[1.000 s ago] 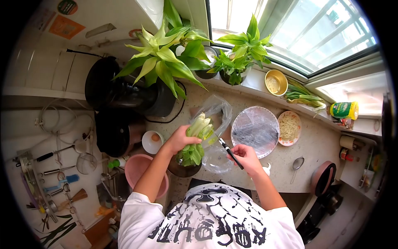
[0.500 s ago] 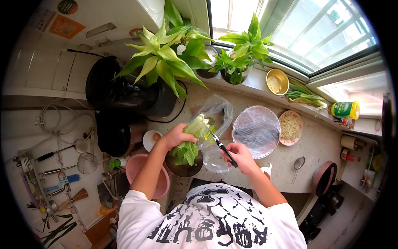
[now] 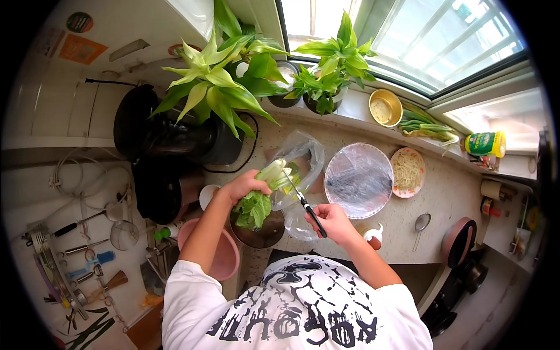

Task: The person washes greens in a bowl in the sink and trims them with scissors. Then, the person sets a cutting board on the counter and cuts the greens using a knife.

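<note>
My left hand (image 3: 249, 185) is closed round a bunch of leafy greens (image 3: 253, 210), its pale stem ends (image 3: 274, 170) pointing up and to the right. My right hand (image 3: 330, 223) grips the black handle of a small knife (image 3: 311, 214). The thin blade reaches the stem ends and appears to touch them. Beneath the stems lies a clear plastic bag (image 3: 309, 153) with more greens partly visible inside. Below the leaves sits a dark round pan or bowl (image 3: 262, 238), partly covered by them.
A pink basin (image 3: 224, 256) is beside my left forearm. To the right are a film-covered round dish (image 3: 359, 181), a plate of pale shreds (image 3: 407, 173) and a small strainer (image 3: 421, 223). Potted plants (image 3: 326, 76) and a gold bowl (image 3: 385, 108) line the windowsill.
My left hand and the greens have shifted slightly left and up. The knife blade now lies further across the stem ends. The camera view has also shifted a little.
</note>
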The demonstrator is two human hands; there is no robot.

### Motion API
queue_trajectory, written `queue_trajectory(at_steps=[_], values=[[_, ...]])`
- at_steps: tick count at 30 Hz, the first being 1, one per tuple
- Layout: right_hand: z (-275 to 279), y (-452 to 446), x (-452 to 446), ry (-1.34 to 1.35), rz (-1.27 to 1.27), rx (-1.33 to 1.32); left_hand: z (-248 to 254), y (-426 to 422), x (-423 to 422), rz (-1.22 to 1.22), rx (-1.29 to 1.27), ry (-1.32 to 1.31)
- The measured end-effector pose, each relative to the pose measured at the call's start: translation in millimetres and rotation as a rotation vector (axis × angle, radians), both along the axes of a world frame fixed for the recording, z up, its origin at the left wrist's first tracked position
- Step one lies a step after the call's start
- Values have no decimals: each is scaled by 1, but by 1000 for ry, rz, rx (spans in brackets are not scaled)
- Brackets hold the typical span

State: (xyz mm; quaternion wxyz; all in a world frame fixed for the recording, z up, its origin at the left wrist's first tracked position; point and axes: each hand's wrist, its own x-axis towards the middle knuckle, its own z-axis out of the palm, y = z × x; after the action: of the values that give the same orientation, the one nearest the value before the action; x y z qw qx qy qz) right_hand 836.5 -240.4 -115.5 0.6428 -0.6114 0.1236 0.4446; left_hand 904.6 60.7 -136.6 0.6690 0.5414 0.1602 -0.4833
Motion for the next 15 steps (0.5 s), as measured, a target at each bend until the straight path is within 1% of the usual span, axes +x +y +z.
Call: queue_trajectory(at_steps=[3,6,10,15], values=[[0,0,-1,1,5,-13,1,1,2,-14,4,5],[-2,1,-4,3,10,-39,0,3,3,22,8,54],[-3,1,-8,-2,8,-54,-10,7,1,65,-33,52],[-4,-3,-11,21,-4,-49,-9,15,2,72,-107,45]])
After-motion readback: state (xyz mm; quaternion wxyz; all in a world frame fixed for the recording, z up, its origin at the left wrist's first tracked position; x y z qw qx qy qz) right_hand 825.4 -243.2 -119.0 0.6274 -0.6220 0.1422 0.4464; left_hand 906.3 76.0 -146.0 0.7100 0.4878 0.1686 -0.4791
